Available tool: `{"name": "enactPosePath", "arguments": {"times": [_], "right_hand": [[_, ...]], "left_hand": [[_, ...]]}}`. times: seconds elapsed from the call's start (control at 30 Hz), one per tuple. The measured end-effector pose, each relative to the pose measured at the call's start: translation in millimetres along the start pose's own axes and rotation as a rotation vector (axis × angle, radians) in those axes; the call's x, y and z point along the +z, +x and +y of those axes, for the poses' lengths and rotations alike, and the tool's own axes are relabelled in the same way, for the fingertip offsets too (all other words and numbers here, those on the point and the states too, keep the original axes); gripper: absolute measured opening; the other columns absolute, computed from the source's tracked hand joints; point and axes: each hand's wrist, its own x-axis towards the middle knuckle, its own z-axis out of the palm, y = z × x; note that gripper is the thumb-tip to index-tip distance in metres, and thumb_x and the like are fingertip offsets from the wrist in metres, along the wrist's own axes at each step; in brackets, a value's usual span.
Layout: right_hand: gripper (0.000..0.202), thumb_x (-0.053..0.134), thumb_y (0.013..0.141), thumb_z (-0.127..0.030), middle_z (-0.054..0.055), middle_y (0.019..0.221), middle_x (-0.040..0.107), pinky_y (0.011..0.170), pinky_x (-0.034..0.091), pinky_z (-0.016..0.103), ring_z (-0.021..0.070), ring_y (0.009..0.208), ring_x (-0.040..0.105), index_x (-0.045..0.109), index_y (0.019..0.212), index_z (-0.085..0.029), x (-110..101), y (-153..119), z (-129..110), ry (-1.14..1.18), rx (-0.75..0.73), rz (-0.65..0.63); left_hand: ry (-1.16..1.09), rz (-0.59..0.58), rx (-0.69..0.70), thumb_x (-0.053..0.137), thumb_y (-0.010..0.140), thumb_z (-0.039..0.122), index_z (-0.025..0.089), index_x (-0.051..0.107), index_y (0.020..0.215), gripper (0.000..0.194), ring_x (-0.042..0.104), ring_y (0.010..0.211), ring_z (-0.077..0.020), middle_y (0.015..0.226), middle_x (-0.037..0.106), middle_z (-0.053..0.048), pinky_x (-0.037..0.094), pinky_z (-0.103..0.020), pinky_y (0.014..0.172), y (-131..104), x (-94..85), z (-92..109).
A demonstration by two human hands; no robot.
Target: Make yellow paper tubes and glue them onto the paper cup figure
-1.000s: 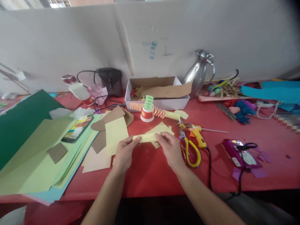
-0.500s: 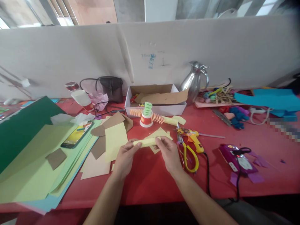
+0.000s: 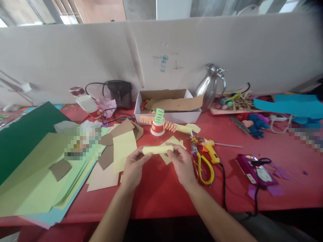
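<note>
Between my two hands I hold a rolled piece of pale yellow paper [image 3: 157, 149], level above the red table. My left hand [image 3: 134, 166] pinches its left end with thumb and fingers. My right hand [image 3: 181, 163] grips the right end the same way. Just beyond stands a small red and white paper cup [image 3: 157, 128] with a folded green paper spring [image 3: 159, 116] on top and orange paper springs [image 3: 170, 126] at its sides. Pale yellow scraps [image 3: 174, 142] lie behind the roll. To the right are yellow-handled scissors [image 3: 206, 169] and a yellow glue gun [image 3: 211, 150].
Stacked coloured sheets [image 3: 30, 174] and brown paper pieces [image 3: 108, 157] lie on the left. A white cardboard box [image 3: 169, 118], a steel jug [image 3: 208, 85] and a black bag [image 3: 120, 94] line the wall. A purple device [image 3: 257, 171] with a black cable sits right.
The paper roll has turned slightly in my fingers and looks rounder now. Both hands keep almost the same place; the view has shifted a little.
</note>
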Motion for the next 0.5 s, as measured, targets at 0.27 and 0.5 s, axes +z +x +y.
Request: {"name": "enactPosePath", "arguments": {"times": [0.27, 0.5], "right_hand": [[0.011, 0.070, 0.085, -0.033, 0.009, 0.142, 0.058, 0.100, 0.050, 0.039, 0.0252, 0.122, 0.061, 0.064, 0.084, -0.024, -3.2, -2.4, 3.5, -0.091, -0.192, -0.069], [0.013, 0.066, 0.088, -0.037, 0.004, 0.100, 0.071, 0.084, 0.056, 0.036, 0.0220, 0.093, 0.069, 0.062, 0.092, -0.025, 4.2, -2.9, 7.5, -0.118, -0.108, -0.051]], "left_hand": [[0.010, 0.009, 0.161, 0.081, 0.073, 0.022, 0.028, 0.063, 0.107, 0.039, 0.061, 0.102, -0.0162, 0.111, 0.068, -0.002, 0.051, -0.025, 0.083, -1.5, 3.2, 4.1], [0.301, -0.053, 0.268, 0.080, 0.075, 0.024, 0.025, 0.069, 0.106, 0.033, 0.062, 0.107, -0.0222, 0.114, 0.069, -0.007, 0.050, -0.032, 0.091, -5.4, 1.7, -0.4]]}}
